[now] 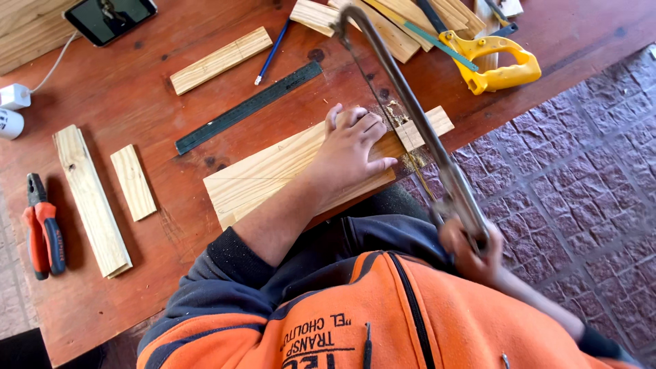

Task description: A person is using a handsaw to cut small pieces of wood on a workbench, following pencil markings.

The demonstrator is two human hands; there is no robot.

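Your left hand (348,147) presses flat (fingers spread) on the plank (273,171); your right hand (468,253) is clamped around the hacksaw (410,109).

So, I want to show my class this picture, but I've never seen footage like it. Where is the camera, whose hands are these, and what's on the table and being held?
The one picture comes from a camera worn on the person's head, looking down, so the hands are the wearer's own and the orange jacket is theirs.

The left hand lies flat on a pale wooden plank, pressing it onto the reddish wooden table. The right hand grips the handle of a metal hacksaw, whose blade crosses the plank near its end; sawdust lies at the cut.

Around them lie shorter wood pieces, a dark ruler, a blue pencil, red-handled pliers, a yellow-handled saw and a phone.
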